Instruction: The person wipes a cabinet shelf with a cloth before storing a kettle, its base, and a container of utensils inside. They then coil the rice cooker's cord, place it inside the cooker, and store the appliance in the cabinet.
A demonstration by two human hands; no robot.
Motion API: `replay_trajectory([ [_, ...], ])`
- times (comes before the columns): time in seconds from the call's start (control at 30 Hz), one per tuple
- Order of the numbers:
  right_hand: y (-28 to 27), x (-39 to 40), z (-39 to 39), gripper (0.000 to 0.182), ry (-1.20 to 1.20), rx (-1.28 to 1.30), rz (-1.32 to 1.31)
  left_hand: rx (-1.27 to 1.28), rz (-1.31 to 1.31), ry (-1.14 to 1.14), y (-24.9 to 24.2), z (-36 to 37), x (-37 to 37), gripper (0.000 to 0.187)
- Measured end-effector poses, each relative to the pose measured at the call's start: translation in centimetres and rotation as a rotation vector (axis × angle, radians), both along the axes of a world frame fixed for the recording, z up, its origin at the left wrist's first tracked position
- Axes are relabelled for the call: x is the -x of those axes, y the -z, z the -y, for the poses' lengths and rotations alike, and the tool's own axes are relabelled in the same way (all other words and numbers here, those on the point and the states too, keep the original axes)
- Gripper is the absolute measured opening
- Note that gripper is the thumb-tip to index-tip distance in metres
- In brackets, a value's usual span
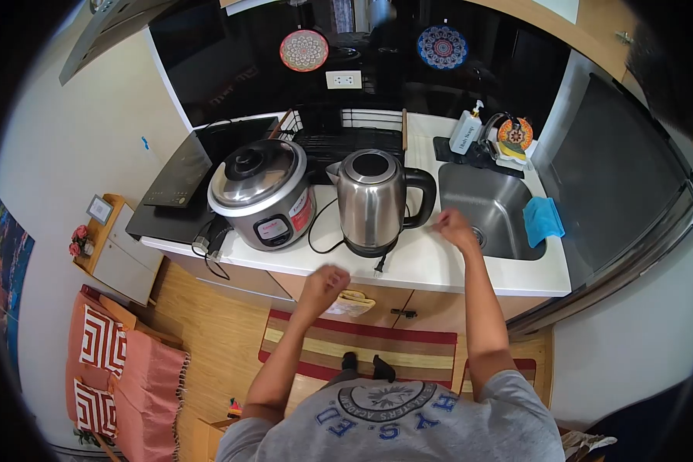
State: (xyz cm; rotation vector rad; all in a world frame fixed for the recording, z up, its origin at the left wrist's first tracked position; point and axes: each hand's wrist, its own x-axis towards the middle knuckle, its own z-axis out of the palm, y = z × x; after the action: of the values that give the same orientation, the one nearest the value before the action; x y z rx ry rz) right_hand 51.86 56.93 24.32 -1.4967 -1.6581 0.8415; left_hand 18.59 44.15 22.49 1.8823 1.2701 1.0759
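A stainless steel electric kettle (369, 204) stands upright on the white counter, its black handle on the right and its spout on the left. My right hand (454, 228) hovers by the sink's left edge, just right of that handle and apart from it, fingers loosely bent and apart with nothing in them. Below the counter's front edge, my left hand (325, 288) is loosely curled, with no object visible in it. A rice cooker (263, 202) with a glass lid sits left of the kettle. The power plug (379, 266) lies at the kettle's base.
A steel sink (481, 196) lies at right, with a blue cloth (543, 219) over its rim and a dish soap bottle (465, 132) behind. An induction cooktop (185, 168) is at left. Behind stands a black dish rack (346, 138). A striped mat (316, 339) covers the floor.
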Motion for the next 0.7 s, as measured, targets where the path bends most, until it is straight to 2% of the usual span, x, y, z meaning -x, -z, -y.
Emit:
replay_trajectory([
  [0.03,0.3,0.1,-0.8,0.027,-0.198,0.445,0.174,0.000,0.025,-0.050,-0.8,-1.4,-0.7,0.015],
  [0.1,1.8,4.9,0.9,0.046,-0.315,0.590,0.134,0.003,0.159,-0.082,-0.9,-3.5,-2.1,0.013],
  [0.13,1.4,7.5,3.0,0.066,-0.221,0.563,0.207,0.003,0.161,-0.074,-0.7,-4.4,-2.6,0.013],
  [0.17,1.4,9.9,5.6,0.064,-0.072,0.344,0.121,0.018,0.166,-0.047,-0.5,-5.1,-3.1,0.013],
  [0.2,3.0,11.8,5.7,0.061,0.079,0.384,0.229,0.034,0.172,-0.020,-0.2,-5.4,-3.6,0.013],
  [0.27,6.0,13.2,6.2,0.044,0.277,0.101,0.421,0.004,0.171,-0.001,-0.2,-6.1,-4.3,0.013],
  [0.3,6.4,12.6,5.4,0.044,0.280,0.097,0.420,0.002,0.172,0.002,-0.4,-6.3,-4.4,0.014],
  [0.37,7.0,10.2,4.7,0.032,0.192,0.367,0.310,0.024,0.152,0.026,-1.2,-6.5,-4.1,0.015],
  [0.4,6.6,8.8,5.1,0.027,0.286,0.236,0.360,0.024,0.147,0.035,-1.8,-6.3,-3.7,0.015],
  [0.47,6.3,4.2,4.7,0.024,0.407,0.204,0.267,0.076,0.075,0.117,-3.5,-6.3,-2.9,0.017],
  [0.5,6.3,2.0,4.6,0.021,0.550,0.054,0.279,0.122,0.058,0.192,-4.9,-6.2,-2.4,0.018],
  [0.53,7.0,-1.2,3.3,0.018,0.580,-0.028,0.258,0.116,0.059,0.195,-7.1,-6.0,-1.9,0.018],
  [0.57,5.1,-3.0,3.0,0.017,0.632,-0.244,0.344,0.142,-0.045,0.446,-9.8,-5.8,-1.3,0.019],
  [0.6,1.9,-3.9,2.7,0.017,0.639,-0.318,0.420,0.166,-0.150,0.696,-12.2,-5.8,-0.9,0.020],
  [0.63,-1.8,-4.3,2.3,0.016,0.643,-0.393,0.495,0.162,-0.186,0.760,-13.9,-6.2,-0.7,0.025],
  [0.7,-8.8,-3.2,1.5,0.016,0.593,-0.678,0.571,-0.095,-0.090,0.532,-17.3,-6.7,-1.6,0.029],
])
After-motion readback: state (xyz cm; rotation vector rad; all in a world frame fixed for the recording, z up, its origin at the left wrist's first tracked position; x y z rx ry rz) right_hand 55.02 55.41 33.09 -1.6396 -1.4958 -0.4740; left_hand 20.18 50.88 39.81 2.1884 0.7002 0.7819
